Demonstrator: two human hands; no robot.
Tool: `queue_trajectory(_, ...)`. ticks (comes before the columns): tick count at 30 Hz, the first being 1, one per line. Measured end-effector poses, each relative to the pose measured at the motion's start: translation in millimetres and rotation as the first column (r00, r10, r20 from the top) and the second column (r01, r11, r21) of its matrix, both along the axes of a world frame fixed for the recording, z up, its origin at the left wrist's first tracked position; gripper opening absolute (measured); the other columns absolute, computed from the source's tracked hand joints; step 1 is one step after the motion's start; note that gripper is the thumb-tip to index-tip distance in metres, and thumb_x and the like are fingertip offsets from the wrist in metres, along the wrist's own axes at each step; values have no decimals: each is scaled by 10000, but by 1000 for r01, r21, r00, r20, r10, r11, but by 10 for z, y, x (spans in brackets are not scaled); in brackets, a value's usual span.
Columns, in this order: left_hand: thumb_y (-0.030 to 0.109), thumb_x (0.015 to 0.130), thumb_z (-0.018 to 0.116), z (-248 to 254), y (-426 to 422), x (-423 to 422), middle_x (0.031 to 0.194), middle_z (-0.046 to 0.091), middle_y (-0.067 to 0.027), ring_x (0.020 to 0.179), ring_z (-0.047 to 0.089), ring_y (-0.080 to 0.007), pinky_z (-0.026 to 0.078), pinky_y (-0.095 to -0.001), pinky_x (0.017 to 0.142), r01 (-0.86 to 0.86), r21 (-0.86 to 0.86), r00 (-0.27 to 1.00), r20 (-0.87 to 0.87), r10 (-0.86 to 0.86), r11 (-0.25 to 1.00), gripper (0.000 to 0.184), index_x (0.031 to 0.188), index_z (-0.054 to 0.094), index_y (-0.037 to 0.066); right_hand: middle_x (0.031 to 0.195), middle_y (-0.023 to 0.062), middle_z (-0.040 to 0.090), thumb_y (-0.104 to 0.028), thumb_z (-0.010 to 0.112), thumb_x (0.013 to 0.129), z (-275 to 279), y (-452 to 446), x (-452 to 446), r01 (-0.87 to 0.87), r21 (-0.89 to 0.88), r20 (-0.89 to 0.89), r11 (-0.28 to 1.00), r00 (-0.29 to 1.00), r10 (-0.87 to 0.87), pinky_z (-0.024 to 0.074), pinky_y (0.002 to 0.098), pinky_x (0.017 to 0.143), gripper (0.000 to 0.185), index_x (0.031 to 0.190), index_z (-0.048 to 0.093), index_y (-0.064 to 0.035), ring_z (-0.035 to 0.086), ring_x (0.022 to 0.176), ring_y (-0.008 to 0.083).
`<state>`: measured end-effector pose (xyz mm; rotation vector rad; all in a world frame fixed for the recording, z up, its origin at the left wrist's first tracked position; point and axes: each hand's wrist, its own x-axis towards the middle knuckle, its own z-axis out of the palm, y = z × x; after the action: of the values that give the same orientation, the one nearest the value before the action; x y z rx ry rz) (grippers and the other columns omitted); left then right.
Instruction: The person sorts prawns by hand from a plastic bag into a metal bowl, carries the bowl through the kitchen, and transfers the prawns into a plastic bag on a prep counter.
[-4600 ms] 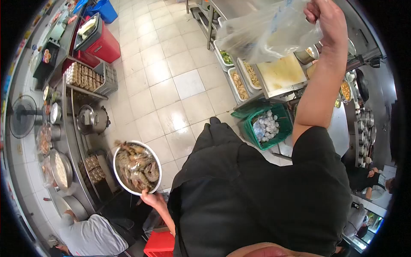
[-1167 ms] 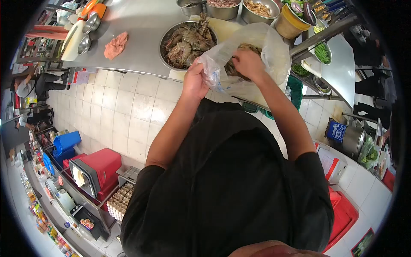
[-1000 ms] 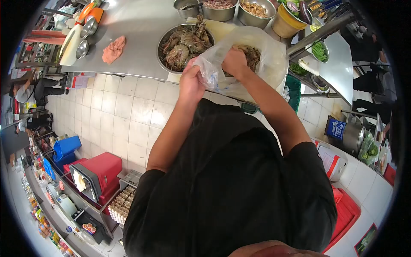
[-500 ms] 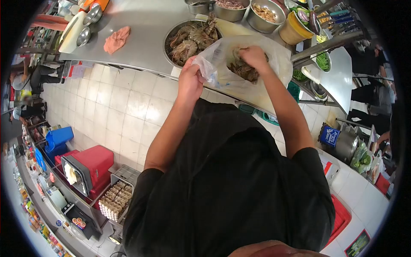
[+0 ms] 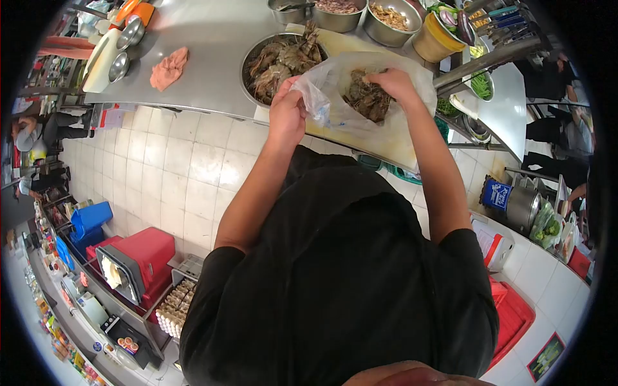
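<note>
Near the counter's front edge, my left hand (image 5: 286, 112) is closed on the gathered rim of a clear plastic bag (image 5: 328, 96). The bag lies on a pale cutting board (image 5: 402, 145), its mouth wide. Inside it is a heap of dark shrimp (image 5: 368, 103). My right hand (image 5: 394, 83) reaches into the bag from the right, with fingers pinched at the top of the heap; the fingertips touch a shrimp. Left of the bag, a round metal bowl (image 5: 244, 72) holds large shrimp (image 5: 277, 64), close beside my left hand.
Metal bowls of chopped food (image 5: 393, 18) and a yellow tub (image 5: 438, 40) line the board's far side. A pink cloth (image 5: 169, 69) lies on the steel counter (image 5: 212, 38). A metal post (image 5: 489, 59) stands right. People work at both far sides.
Since the earliest frame, both hands have come to the bag on the board, and the bowl of shrimp rests on the counter. Recently my right hand has shifted about over the heap within the bag.
</note>
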<state>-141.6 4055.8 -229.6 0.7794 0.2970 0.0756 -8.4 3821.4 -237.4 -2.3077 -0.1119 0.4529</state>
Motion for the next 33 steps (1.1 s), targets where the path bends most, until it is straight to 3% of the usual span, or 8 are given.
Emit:
queue_trajectory(6, 16, 843, 428, 147, -75, -68, 846, 613, -12, 674, 544, -81, 434, -226, 583, 26, 90, 1000, -8, -25, 996, 231, 1035, 556, 33, 1082, 145, 648, -254, 528, 781, -257, 535, 150, -289, -666, -15, 687, 927, 376, 485, 386, 877, 363, 1082, 644, -90, 607, 1016, 323)
queue_trajectory(15, 12, 832, 435, -19, 98, -253, 770, 581, 3, 623, 503, -73, 401, -222, 569, 33, 129, 999, -25, -30, 991, 214, 1008, 554, 42, 1213, 175, 575, -219, 541, 759, -305, 785, 249, -423, -673, -139, 606, 878, 457, 436, 443, 947, 402, 1118, 616, -54, 537, 1138, 334)
queue_trajectory(21, 12, 836, 431, -173, 119, -293, 779, 579, 1, 641, 511, -80, 400, -230, 568, 62, 149, 998, -30, -58, 987, 216, 1009, 557, 42, 1142, 188, 613, -234, 566, 737, -425, 858, -18, -253, -624, 79, 740, 921, 382, 446, 420, 928, 378, 1051, 650, -40, 568, 1087, 341)
queue_trajectory(24, 15, 839, 426, -119, 131, -322, 801, 592, -2, 653, 519, -79, 409, -227, 582, 32, 103, 996, -86, -23, 994, 225, 1017, 561, 48, 1058, 193, 646, -271, 618, 712, -365, 816, -74, -280, -591, -86, 757, 954, 286, 469, 420, 885, 394, 1028, 661, -39, 601, 1020, 364)
queue_trajectory(27, 19, 844, 420, -226, 199, -316, 835, 611, -9, 672, 539, -81, 425, -226, 596, 32, 138, 996, -82, -21, 990, 233, 1024, 564, 55, 976, 142, 684, -208, 678, 698, -246, 591, -264, -192, -311, 31, 931, 977, 212, 504, 392, 792, 349, 992, 664, -21, 654, 885, 322)
queue_trajectory(28, 19, 844, 416, -219, 219, -312, 844, 616, -12, 681, 548, -83, 431, -226, 601, 16, 116, 996, -86, -6, 993, 236, 1025, 563, 55, 956, 120, 683, -178, 695, 694, -198, 547, -362, -136, -23, -12, 990, 991, 136, 505, 369, 759, 338, 988, 661, -15, 649, 849, 284)
queue_trajectory(30, 19, 845, 408, -217, 214, -320, 861, 625, -17, 699, 565, -87, 442, -225, 612, -1, 66, 995, -101, 8, 998, 242, 1027, 563, 55, 916, 75, 680, -116, 728, 685, -79, 382, -598, 69, 512, -156, 856, 988, 13, 508, 322, 693, 325, 981, 654, -4, 641, 776, 208)
queue_trajectory(33, 14, 845, 395, -339, 241, -305, 878, 631, -24, 717, 583, -97, 456, -235, 621, 28, 77, 994, -108, -19, 997, 252, 1029, 562, 56, 872, 17, 650, -34, 720, 706, 310, 255, -772, 242, 642, -345, 727, 939, -7, 482, 256, 654, 320, 1012, 634, 1, 586, 717, 115)
